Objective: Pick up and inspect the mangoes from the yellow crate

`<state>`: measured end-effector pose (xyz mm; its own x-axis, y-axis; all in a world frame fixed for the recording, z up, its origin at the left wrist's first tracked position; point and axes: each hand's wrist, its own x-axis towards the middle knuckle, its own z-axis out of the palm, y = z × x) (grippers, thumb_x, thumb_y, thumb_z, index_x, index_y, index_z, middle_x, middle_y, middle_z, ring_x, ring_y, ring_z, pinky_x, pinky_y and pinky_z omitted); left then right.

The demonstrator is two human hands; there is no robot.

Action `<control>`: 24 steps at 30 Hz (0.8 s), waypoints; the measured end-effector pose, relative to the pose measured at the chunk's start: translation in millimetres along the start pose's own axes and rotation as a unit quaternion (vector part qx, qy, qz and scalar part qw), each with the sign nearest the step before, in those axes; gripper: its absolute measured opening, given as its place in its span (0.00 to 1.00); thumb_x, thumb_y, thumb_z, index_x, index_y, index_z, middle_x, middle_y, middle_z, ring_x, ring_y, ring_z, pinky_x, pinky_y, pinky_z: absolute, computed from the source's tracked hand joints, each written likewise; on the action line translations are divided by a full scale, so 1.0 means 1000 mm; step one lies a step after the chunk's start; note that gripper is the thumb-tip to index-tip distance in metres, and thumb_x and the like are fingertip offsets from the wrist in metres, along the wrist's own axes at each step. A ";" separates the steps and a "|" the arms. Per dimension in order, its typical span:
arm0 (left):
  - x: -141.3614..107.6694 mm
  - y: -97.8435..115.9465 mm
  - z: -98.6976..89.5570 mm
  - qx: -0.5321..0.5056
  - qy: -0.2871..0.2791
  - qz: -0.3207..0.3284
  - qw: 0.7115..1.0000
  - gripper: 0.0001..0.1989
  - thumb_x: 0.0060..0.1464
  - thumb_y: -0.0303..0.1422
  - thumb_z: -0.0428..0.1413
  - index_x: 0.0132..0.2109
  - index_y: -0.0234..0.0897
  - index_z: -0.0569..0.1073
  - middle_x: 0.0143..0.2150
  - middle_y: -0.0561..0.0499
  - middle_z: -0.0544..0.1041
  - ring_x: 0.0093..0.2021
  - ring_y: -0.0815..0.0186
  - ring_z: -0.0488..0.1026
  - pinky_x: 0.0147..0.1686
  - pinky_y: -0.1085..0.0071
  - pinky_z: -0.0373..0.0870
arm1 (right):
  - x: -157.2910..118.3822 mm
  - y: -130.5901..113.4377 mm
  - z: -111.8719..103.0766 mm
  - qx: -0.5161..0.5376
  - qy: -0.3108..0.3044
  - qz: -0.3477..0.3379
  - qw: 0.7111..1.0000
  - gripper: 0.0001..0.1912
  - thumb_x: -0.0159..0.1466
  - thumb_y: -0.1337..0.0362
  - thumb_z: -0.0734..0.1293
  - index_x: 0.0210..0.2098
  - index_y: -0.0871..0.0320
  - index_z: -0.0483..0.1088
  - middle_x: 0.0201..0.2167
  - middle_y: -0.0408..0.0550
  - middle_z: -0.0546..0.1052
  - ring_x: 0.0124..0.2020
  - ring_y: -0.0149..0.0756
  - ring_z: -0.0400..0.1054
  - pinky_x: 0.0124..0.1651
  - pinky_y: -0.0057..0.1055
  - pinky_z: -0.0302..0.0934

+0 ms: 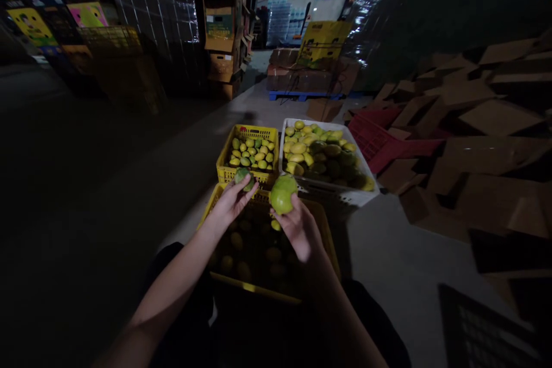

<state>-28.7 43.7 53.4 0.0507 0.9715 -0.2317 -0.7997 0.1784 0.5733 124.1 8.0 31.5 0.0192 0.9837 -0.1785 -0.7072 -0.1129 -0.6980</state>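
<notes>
In my left hand (227, 204) is a dark green lemon (244, 179), gripped between thumb and fingers near the small yellow crate. My right hand (302, 229) is closed around a larger, brighter green lemon (283, 194), close to the front corner of the white crate. Both hands are above a large yellow crate (248, 286), whose lemons lie in deep shadow. Behind it, a smaller yellow crate (223, 173) holds yellow and green lemons. To its right, the white crate (364, 196) is heaped with mostly yellow lemons.
A red plastic crate (375, 141) lies against a pile of flattened cardboard boxes (474, 155) on the right. Further back are a blue pallet (297, 95) bearing cartons, a stack of fruit boxes (221, 40) and film-wrapped goods (155, 11). A dark crate (487, 328) sits at lower right.
</notes>
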 end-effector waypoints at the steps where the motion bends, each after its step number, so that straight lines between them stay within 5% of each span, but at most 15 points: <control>1: -0.001 -0.001 0.000 -0.001 -0.015 -0.007 1.000 0.04 0.54 0.22 0.57 0.37 0.31 0.74 0.37 0.50 0.78 0.37 0.70 0.76 0.41 0.73 0.77 | 0.000 0.000 0.000 0.011 -0.007 0.015 1.000 0.12 0.52 0.57 0.73 0.34 0.54 0.73 0.38 0.44 0.80 0.39 0.36 0.73 0.38 0.30 0.70; 5: -0.002 -0.002 0.001 -0.002 -0.062 -0.025 0.998 0.08 0.57 0.32 0.57 0.42 0.33 0.75 0.42 0.48 0.78 0.37 0.70 0.76 0.35 0.77 0.76 | -0.002 -0.002 0.003 0.021 -0.033 0.053 0.998 0.11 0.55 0.56 0.70 0.35 0.54 0.74 0.35 0.45 0.81 0.33 0.38 0.75 0.38 0.33 0.70; 8: -0.001 0.000 0.000 -0.011 -0.045 -0.030 0.998 0.07 0.58 0.30 0.56 0.38 0.31 0.76 0.38 0.47 0.79 0.32 0.72 0.75 0.31 0.80 0.74 | -0.004 -0.005 0.007 0.031 -0.037 0.067 0.997 0.10 0.55 0.58 0.67 0.35 0.54 0.74 0.32 0.47 0.81 0.32 0.41 0.75 0.35 0.36 0.70; 17: -0.003 -0.001 -0.005 0.020 -0.056 -0.067 0.996 0.05 0.55 0.25 0.55 0.37 0.29 0.76 0.37 0.43 0.80 0.37 0.64 0.78 0.40 0.73 0.75 | -0.005 -0.004 0.010 0.021 0.058 0.091 0.994 0.13 0.58 0.52 0.67 0.37 0.51 0.74 0.33 0.42 0.80 0.33 0.34 0.73 0.30 0.28 0.67; 22: -0.007 0.003 -0.001 0.012 -0.094 -0.087 0.992 0.10 0.58 0.25 0.50 0.42 0.27 0.74 0.39 0.41 0.80 0.41 0.62 0.78 0.43 0.71 0.75 | -0.006 -0.008 0.013 0.020 0.022 0.093 0.995 0.16 0.59 0.49 0.63 0.30 0.53 0.74 0.24 0.44 0.77 0.23 0.31 0.68 0.17 0.23 0.53; 24: -0.008 0.005 0.000 0.005 -0.108 -0.105 0.989 0.12 0.59 0.26 0.48 0.45 0.26 0.73 0.41 0.39 0.79 0.43 0.60 0.78 0.44 0.69 0.75 | -0.006 -0.009 0.013 0.032 0.042 0.088 0.995 0.13 0.58 0.52 0.64 0.32 0.53 0.74 0.26 0.43 0.78 0.26 0.32 0.70 0.20 0.23 0.58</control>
<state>-33.4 36.5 57.8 0.3420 0.9236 -0.1734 -0.7523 0.3797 0.5384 121.1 4.7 47.8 -0.0515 0.9344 -0.3524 -0.7489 -0.2696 -0.6054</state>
